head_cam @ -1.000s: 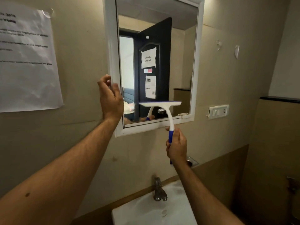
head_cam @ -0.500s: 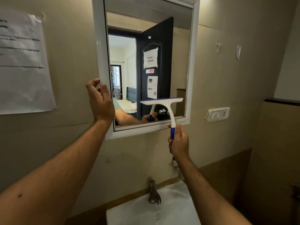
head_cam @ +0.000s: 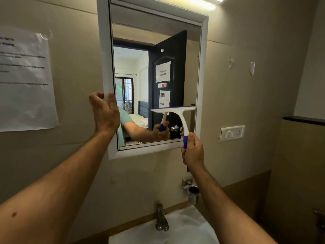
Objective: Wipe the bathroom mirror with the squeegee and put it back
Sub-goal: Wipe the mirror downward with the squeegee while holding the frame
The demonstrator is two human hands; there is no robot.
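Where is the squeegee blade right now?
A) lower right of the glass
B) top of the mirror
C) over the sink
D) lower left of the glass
A: the squeegee lies across the lower right of the mirror glass, its handle gripped by the right hand.

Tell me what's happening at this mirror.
A person is wiping the bathroom mirror. The right hand grips the blue handle of the squeegee, whose white blade lies level against the lower right part of the glass. The left hand holds the mirror's left frame edge. The sink and tap sit below; the squeegee is not yet put back.
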